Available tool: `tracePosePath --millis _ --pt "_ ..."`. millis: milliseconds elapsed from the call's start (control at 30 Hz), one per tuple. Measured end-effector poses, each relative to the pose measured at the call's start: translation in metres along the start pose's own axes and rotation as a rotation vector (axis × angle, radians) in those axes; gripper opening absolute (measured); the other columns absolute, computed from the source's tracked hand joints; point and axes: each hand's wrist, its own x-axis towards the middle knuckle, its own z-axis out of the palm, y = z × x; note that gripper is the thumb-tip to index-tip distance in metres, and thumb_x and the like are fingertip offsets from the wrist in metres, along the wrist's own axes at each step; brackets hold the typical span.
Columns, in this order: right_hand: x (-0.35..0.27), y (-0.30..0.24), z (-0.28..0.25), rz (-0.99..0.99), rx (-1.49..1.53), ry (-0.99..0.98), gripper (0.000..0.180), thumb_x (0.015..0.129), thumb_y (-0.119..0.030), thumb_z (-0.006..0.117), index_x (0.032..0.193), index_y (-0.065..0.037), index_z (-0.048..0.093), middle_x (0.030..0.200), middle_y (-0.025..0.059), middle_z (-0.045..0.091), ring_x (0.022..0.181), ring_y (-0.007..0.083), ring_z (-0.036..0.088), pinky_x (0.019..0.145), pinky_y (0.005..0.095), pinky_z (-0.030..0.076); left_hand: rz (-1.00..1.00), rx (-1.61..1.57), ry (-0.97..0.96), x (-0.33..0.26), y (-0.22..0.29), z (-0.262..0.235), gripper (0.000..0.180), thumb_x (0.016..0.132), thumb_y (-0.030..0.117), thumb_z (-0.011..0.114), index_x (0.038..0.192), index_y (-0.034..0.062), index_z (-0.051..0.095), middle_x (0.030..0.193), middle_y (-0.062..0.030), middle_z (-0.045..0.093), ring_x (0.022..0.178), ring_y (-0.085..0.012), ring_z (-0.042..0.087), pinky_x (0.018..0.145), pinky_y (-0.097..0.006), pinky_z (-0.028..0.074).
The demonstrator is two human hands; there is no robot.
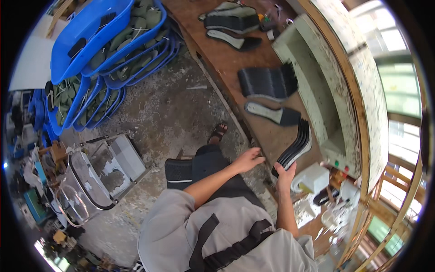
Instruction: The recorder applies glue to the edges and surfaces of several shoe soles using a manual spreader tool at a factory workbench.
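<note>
My right hand [285, 176] is closed around the near end of a stack of black shoe insoles [297, 146], thumb on the pale face of the outermost one. Left of it, my left hand [248, 160] hovers near the table edge, fingers stretched out and apart, with nothing in it. Just beyond the held stack, a single insole [267, 112] with a light grey surface and dark end lies on the brown table [222, 59]. Farther back stands a row of black insoles [265, 82] packed side by side.
More insoles [232, 40] lie at the table's far end. A worn pale green machine housing [335, 86] borders the table's right side. Blue tubs [68, 54] of green pieces stand at far left. A metal-framed chair [93, 181] is at left; a white plastic container [314, 177] sits near my right hand.
</note>
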Motion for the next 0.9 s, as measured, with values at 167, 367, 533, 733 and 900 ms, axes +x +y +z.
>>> tracePosePath --millis 167,367,533,733,900 --pt "0.073 0.047 0.028 -0.107 -0.076 0.176 0.069 0.068 -0.008 0.071 0.128 0.004 0.037 0.113 0.0115 0.052 0.100 0.0211 0.051 0.093 0.0317 0.039 -0.049 -0.042 0.334 0.037 -0.087 -0.078 0.047 0.083 0.030 0.066 0.117 0.0003 0.053 0.106 -0.0157 0.063 0.096 -0.0275 0.063 0.081 -0.036 0.049" --pt "0.137 0.082 0.012 -0.132 -0.336 0.208 0.062 0.072 -0.017 0.076 0.120 0.005 0.044 0.113 0.0127 0.054 0.097 0.0223 0.053 0.089 0.0337 0.042 -0.569 0.650 0.352 -0.009 -0.203 -0.135 0.033 0.080 0.016 0.058 0.111 0.0041 0.057 0.111 -0.0139 0.059 0.102 -0.0322 0.057 0.086 -0.041 0.046" --pt "0.148 0.061 0.017 -0.057 -0.586 0.219 0.062 0.075 -0.027 0.076 0.118 0.005 0.045 0.114 0.0148 0.054 0.098 0.0240 0.055 0.090 0.0341 0.042 -0.172 1.719 -0.294 -0.096 -0.344 -0.081 0.043 0.091 0.027 0.041 0.130 0.0108 0.048 0.140 -0.0076 0.040 0.130 -0.0309 0.034 0.108 -0.038 0.026" --pt "0.138 0.040 0.035 0.088 -0.554 -0.116 0.078 0.085 -0.050 0.060 0.138 -0.001 0.031 0.126 0.0156 0.051 0.102 0.0238 0.056 0.089 0.0356 0.043 0.217 2.648 -0.771 -0.181 -0.634 -0.044 0.045 0.094 0.037 0.034 0.128 0.0153 0.054 0.133 -0.0066 0.050 0.124 -0.0228 0.044 0.104 -0.039 0.029" --pt "0.074 0.076 -0.047 -0.363 -0.881 0.050 0.064 0.088 -0.035 0.061 0.138 -0.004 0.036 0.110 0.0154 0.058 0.092 0.0239 0.059 0.075 0.0353 0.049 -0.063 2.041 -0.920 -0.083 -0.568 -0.004 0.037 0.085 0.037 0.052 0.114 0.0179 0.065 0.119 -0.0015 0.061 0.112 -0.0202 0.055 0.089 -0.037 0.039"
